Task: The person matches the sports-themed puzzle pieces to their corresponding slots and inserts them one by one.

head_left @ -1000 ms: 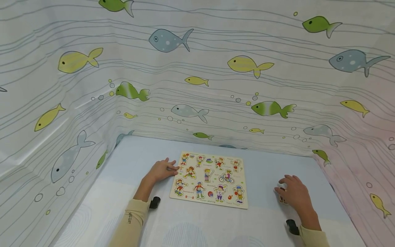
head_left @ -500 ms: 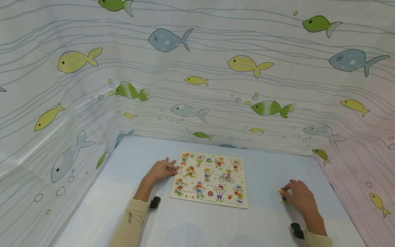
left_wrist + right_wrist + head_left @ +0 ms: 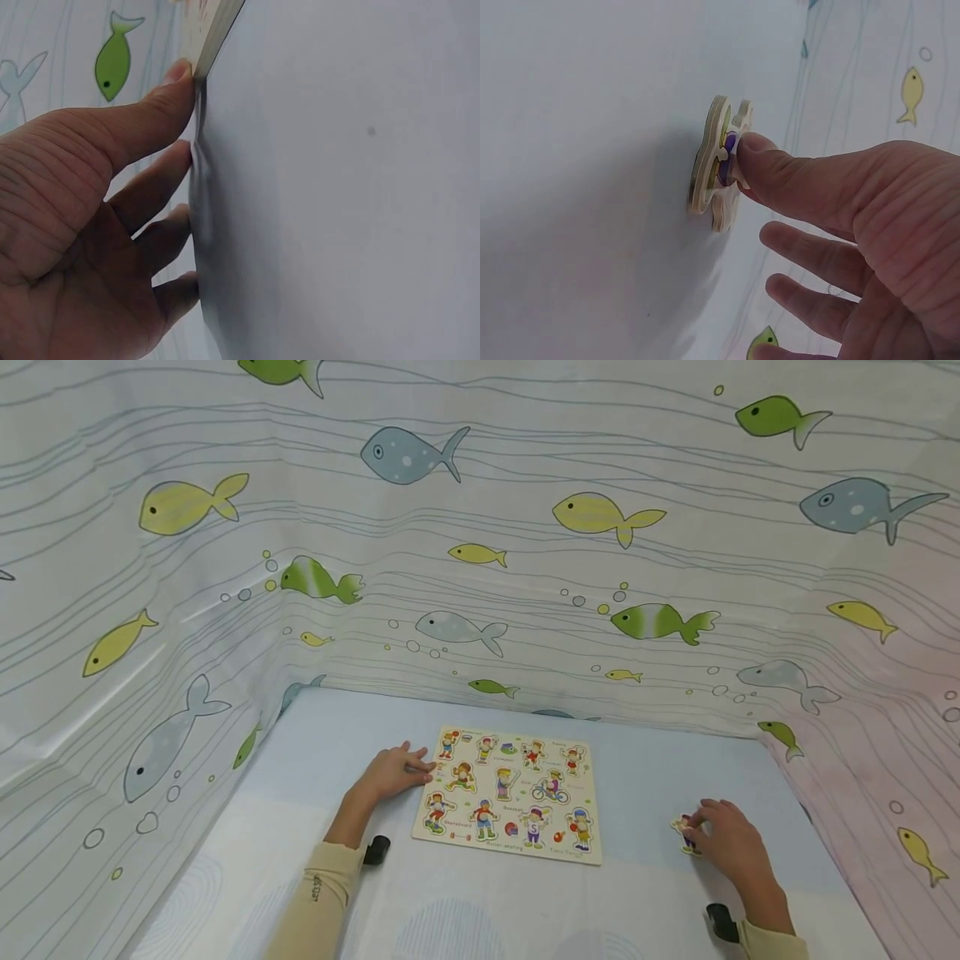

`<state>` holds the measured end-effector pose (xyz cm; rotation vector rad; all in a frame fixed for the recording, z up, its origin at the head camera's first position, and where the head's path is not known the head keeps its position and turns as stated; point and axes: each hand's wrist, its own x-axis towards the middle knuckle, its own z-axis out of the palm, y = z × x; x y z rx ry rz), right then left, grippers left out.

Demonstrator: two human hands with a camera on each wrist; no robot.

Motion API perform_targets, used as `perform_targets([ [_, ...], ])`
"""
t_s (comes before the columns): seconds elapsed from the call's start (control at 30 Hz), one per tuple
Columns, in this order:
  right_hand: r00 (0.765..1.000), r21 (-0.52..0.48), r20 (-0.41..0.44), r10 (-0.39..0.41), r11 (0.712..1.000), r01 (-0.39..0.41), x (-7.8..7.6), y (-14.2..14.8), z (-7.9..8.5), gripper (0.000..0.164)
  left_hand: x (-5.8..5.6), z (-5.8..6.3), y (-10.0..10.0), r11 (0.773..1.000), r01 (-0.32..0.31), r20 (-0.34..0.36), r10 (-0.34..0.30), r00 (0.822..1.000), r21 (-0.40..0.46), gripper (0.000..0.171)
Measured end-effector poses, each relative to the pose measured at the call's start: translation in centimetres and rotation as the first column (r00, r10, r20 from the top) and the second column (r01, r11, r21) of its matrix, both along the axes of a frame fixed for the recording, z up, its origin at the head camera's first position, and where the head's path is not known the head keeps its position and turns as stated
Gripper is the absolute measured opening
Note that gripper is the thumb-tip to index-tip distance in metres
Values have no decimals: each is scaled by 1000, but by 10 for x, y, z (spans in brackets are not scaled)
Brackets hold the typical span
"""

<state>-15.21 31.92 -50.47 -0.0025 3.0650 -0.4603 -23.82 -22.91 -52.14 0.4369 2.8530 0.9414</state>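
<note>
A cream wooden puzzle board point(image 3: 558, 818) with several sports figures lies flat mid-table in the head view. Beside its left edge rests my left hand point(image 3: 392, 772), fingers loosely extended. The left wrist view has the left thumb point(image 3: 176, 75) touching the board's edge, while the other fingertips meet the table. Off to the right of the board, my right hand point(image 3: 727, 839) pinches a figure-shaped wooden puzzle piece point(image 3: 687, 845) between thumb and index finger. In the right wrist view that puzzle piece point(image 3: 727, 161) seems to lie on another wooden piece point(image 3: 703, 176); the thumb hides part of it.
The table point(image 3: 480, 918) has a pale blue and white cover. Fish-patterned sheeting point(image 3: 360, 652) walls in its back and both sides. A dark wrist camera point(image 3: 377, 852) sits by the left sleeve, and another wrist camera point(image 3: 722, 922) by the right.
My right hand has shifted slightly right and toward me, and its thumb and index finger have closed on the puzzle piece. The left hand and board have stayed in place.
</note>
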Motion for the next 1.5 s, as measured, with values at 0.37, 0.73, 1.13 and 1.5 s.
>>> perform_targets([
  [0.37,1000,26,-23,11,1000,-10,-1,-12,6,10,0,3,0,1000,3,4,-3,1000,-3,31],
  [0.73,999,29,-37,34,999,-33,-7,-22,14,10,1,5,2,999,-36,51,35,998,10,30],
  [1.13,991,2,-97,87,996,-87,-19,-41,22,11,-1,2,1,999,-30,56,29,998,15,30],
  [1.5,990,0,-103,98,995,-99,-31,-69,24,11,-1,2,0,999,-37,59,36,998,12,30],
])
